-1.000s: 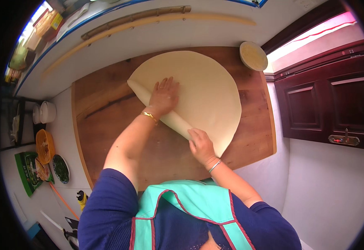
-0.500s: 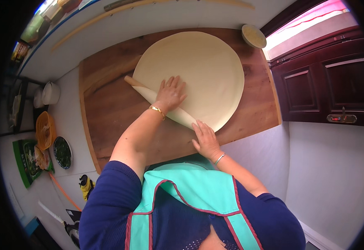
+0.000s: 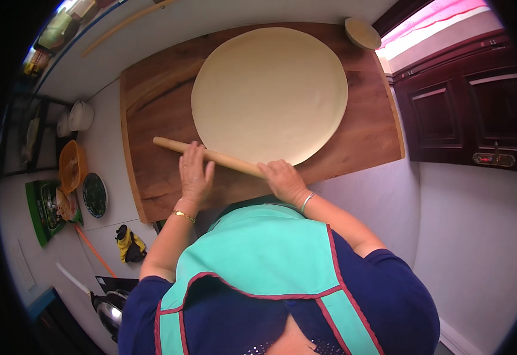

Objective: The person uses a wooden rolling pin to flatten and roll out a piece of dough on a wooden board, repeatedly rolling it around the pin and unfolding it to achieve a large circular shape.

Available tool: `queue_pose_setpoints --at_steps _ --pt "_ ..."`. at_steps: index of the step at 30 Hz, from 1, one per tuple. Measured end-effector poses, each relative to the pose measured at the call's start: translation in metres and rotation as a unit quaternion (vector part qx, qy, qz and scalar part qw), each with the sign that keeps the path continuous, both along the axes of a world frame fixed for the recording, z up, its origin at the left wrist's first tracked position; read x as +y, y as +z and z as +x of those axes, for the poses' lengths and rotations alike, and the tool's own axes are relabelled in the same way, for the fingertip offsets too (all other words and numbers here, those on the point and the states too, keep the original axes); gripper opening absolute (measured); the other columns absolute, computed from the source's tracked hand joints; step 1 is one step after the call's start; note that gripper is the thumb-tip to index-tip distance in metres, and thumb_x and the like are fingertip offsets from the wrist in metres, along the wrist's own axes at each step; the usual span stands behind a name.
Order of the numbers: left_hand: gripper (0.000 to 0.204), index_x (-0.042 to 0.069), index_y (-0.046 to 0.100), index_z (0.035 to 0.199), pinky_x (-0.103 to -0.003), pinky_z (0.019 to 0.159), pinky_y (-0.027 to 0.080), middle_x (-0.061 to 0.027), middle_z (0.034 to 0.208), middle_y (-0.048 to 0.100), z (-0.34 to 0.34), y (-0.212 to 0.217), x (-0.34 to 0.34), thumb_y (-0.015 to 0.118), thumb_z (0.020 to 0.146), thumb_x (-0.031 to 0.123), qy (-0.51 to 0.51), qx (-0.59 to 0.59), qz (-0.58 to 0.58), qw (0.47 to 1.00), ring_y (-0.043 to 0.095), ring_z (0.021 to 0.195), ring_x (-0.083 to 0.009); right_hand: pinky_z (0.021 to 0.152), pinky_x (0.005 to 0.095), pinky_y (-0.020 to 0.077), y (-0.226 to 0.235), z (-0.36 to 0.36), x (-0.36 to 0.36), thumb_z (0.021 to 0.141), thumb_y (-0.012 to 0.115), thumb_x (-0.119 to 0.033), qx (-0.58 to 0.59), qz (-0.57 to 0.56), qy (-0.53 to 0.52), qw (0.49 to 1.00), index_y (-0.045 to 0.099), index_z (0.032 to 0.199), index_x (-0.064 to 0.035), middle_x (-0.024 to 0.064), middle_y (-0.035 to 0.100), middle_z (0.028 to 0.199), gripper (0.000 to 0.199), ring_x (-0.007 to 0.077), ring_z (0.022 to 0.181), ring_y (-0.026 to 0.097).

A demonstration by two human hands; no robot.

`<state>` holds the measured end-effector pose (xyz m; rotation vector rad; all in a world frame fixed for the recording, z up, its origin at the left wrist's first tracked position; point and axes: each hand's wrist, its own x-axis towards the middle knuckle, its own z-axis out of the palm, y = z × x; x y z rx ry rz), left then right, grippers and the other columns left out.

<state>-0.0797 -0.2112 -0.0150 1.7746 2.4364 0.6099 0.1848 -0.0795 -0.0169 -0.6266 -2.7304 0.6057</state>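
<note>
Head: pin (image 3: 233, 163) nr dough (image 3: 270, 94) edge

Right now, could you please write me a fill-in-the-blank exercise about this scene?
Under the left hand and right hand lies a cylindrical wooden ____.
The dough sheet looks ____, not square.
The gold bracelet circles the ____ wrist.
A pale dish stands near the far ____ corner of the table.

Missing words: rolling pin; round; left; right.

From here the rolling pin (image 3: 232, 163) looks like smooth wood, and the dough sheet (image 3: 270, 94) has a smooth, matt face. The desk (image 3: 158, 112) is grained wood with a dull sheen. I see a glossy door (image 3: 456, 139) with a shiny metal lock plate (image 3: 495, 160), and an apron (image 3: 264, 254) of matt cloth
</note>
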Motion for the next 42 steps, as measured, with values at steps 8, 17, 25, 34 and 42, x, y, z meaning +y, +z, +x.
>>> queue_pose_setpoints --at_steps 8,17,25,34,42 --pt "0.041 0.004 0.049 0.126 -0.047 0.101 0.04 -0.0113 0.121 0.052 0.096 -0.01 0.059 0.06 0.092 0.025 0.449 -0.698 0.127 0.543 0.051 0.115 -0.0238 0.085 0.0401 0.0448 0.015 0.036 0.219 0.079 0.062 -0.007 0.024 0.076 -0.013 0.997 0.058 0.12 -0.0141 0.0081 0.059 0.105 0.042 0.0279 0.102 0.055" --pt "0.052 -0.005 0.041 0.132 -0.042 0.1 0.047 -0.0161 0.131 0.046 0.236 0.004 0.168 0.061 0.093 0.024 0.355 -0.881 0.026 0.312 0.05 0.122 -0.0334 0.088 0.0388 0.0455 -0.015 0.013 0.329 0.079 0.066 -0.007 -0.006 -0.009 0.19 0.982 0.061 0.118 -0.0136 0.0085 0.061 0.107 0.04 0.0274 0.104 0.055" --pt "0.034 -0.001 0.066 0.107 -0.034 0.088 0.049 -0.011 0.102 0.068 0.14 0.008 0.27 0.052 0.097 0.029 0.168 -0.51 0.169 0.826 0.063 0.099 -0.0185 0.094 0.0372 0.0444 -0.004 0.047 0.376 0.09 0.057 -0.016 -0.067 -0.305 0.234 0.921 0.063 0.118 -0.0056 0.0142 0.063 0.11 0.031 0.0304 0.104 0.059" --pt "0.061 0.012 0.036 0.145 -0.061 0.108 0.025 -0.0177 0.153 0.029 0.105 -0.023 0.294 0.052 0.091 0.036 0.09 -0.008 -0.192 0.977 0.025 0.14 -0.0405 0.087 0.0392 0.0504 0.053 0.058 0.535 0.089 0.059 -0.025 0.069 -0.045 -0.191 0.978 0.07 0.106 -0.0066 0.017 0.067 0.109 0.027 0.0328 0.096 0.066" --pt "0.068 0.012 0.036 0.145 -0.063 0.108 0.024 -0.0196 0.153 0.027 0.176 0.013 0.236 0.062 0.086 0.034 0.059 -0.038 -0.245 0.967 0.027 0.139 -0.0404 0.088 0.043 0.05 -0.01 0.041 0.606 0.085 0.061 -0.028 -0.195 0.069 -0.192 0.959 0.072 0.105 -0.0156 0.0142 0.068 0.107 0.026 0.0323 0.101 0.064"
